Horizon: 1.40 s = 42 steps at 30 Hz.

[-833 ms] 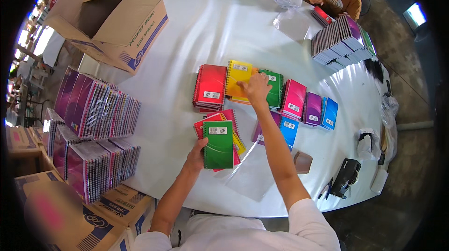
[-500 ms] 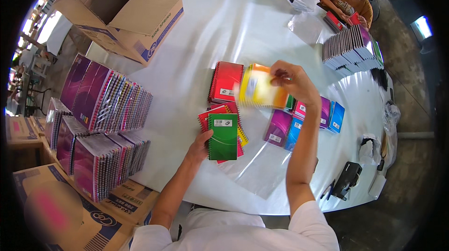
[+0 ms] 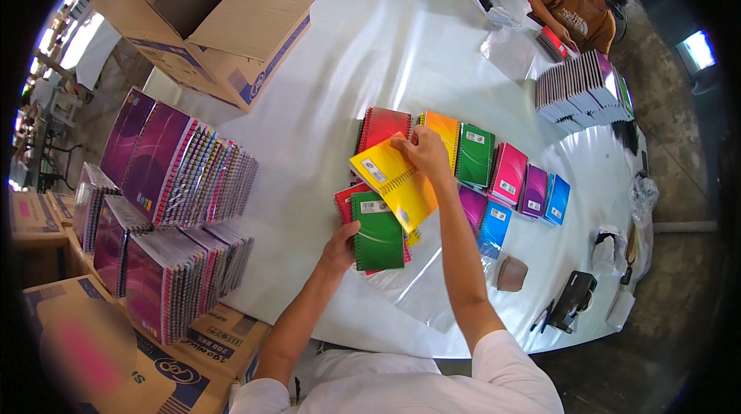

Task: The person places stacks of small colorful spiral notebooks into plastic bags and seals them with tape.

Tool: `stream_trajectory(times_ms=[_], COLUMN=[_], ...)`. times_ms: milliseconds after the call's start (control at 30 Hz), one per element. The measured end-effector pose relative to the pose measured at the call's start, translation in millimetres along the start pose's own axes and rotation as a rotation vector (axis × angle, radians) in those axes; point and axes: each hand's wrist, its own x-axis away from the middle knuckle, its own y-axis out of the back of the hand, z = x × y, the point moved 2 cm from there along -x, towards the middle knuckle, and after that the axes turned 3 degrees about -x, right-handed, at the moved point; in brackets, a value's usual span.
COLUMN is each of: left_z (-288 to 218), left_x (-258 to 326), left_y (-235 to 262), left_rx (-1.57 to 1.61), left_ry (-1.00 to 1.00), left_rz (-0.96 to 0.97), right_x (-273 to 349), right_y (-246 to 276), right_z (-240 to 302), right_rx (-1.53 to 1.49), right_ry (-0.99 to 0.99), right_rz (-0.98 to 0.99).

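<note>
On the round white bench [image 3: 340, 67], the person's right hand [image 3: 423, 153] lifts a yellow spiral-bound notebook [image 3: 394, 181] by its upper corner, fingers pinching the cover so it hangs tilted just above the small stack at the bench's near side. The left hand [image 3: 340, 246] grips that stack from its lower left edge, fingers closed around a green spiral-bound notebook [image 3: 377, 231] on top, with red covers showing beneath it; each cover carries a small white rectangular label near its top. Behind the hands lies a row of six notebook piles: red [image 3: 382, 127], orange [image 3: 446, 130], dark green [image 3: 475, 155], pink [image 3: 508, 173], purple [image 3: 534, 190] and blue [image 3: 557, 199]. A clear plastic sleeve [image 3: 421, 290] lies flat near the bench's front edge. At far left an open brown cardboard box [image 3: 224, 13] with blue printed bands sits on the bench. Upright rows of purple-covered spiral notebooks [image 3: 170, 182] stand left of the bench. Across the bench, a person in an orange shirt [image 3: 575, 9] handles another stack.
</note>
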Motion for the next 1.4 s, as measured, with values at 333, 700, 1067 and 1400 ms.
stream_trajectory(times_ms=[333,700,1067,1400], left_z=[-6,-11,-8,-12], left_x=[-25,-10,-6,4], left_y=[13,-14,-20,23], left_rx=[-0.067,-0.187,-0.289,-0.039], left_ry=[-0.032,0.010,0.067,-0.009], left_rz=[-0.011,0.069,0.172,0.053], right_x=[53,56,74,115], right_y=[23,41,63,37], right_z=[18,18,23,32], right_rx=[-0.084,-0.306,-0.457,-0.557], right_ry=[0.645,0.596,0.513,0.778], right_rz=[0.299,0.340,0.116,0.428])
